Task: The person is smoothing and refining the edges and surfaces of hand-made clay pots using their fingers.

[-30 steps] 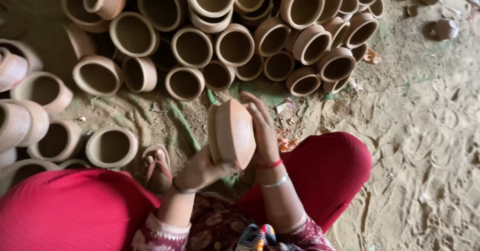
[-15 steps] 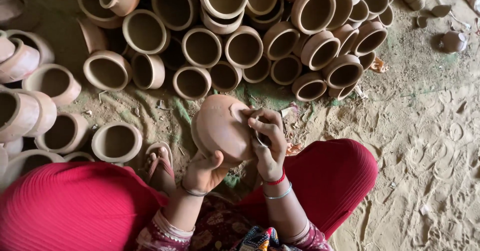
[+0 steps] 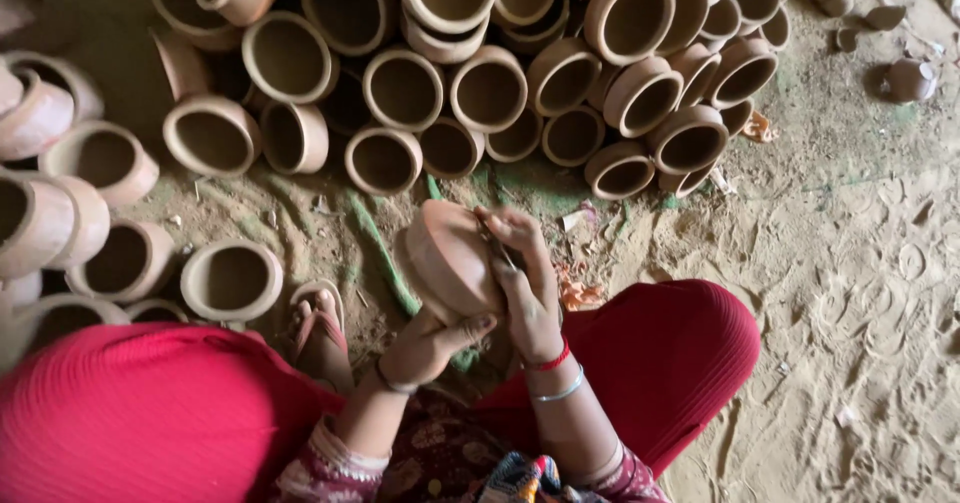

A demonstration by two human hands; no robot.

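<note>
Watching the head cam feed here and the small clay pot [image 3: 450, 258] has turned over in the last second: a moment back it was held up nearly on edge with its side toward the camera, and now its rounded bottom faces up and toward me, tilted a little to the left, out in front of the red-trousered knees [image 3: 660, 353]. The left hand [image 3: 425, 348] is cupped under the near edge of the pot with the thumb pressed against the rim side, so it's closed around that pot and carrying it. The right hand [image 3: 525, 283] has come down from the pot's far edge onto its right flank, fingers curled in narrow; there looks to be something thin pinched between them against the clay, but it's too small for me to say what. My read is that the work has gone from turning the pot to working on its base or side, and that's a guess from the pose only. Behind the hands the big pile of stacked clay pots [image 3: 480, 83] lies on the sandy ground [image 3: 860, 293], mouths mostly toward the camera, with more pots [image 3: 100, 213] off to the left and one sandalled foot [image 3: 318, 318] just beside the left wrist.
</note>
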